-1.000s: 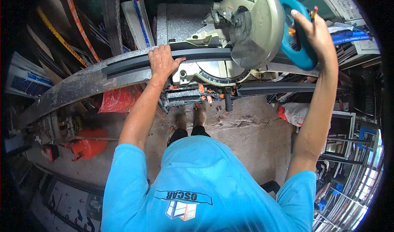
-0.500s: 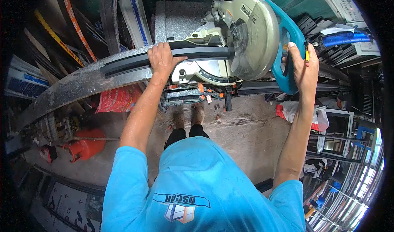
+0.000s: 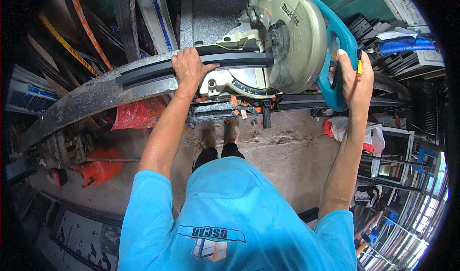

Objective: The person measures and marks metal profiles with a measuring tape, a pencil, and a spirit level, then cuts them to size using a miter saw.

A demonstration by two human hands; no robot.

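A workshop is shown by the Makita saw (image 3: pixel 299 41), the long profiles (image 3: pixel 129 22) and the debris-strewn concrete floor (image 3: pixel 282 161).

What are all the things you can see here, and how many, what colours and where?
saw: one, cream, top middle
saw handle: one, teal, on the saw's right
bar: one, dark grey, across the saw's base
pencil or pen: one, mostly yellow, at the right hand
bench: one, grey, left of the saw
long strips: several, some orange or yellow, upper left
sack: one, red, below the bench
container: one, red, left floor
bag: one, white and red, right
shirt: one, blue, bottom middle
feet: two, bare or covered unclear, below the saw
hands: two, left on the bar, right on the handle
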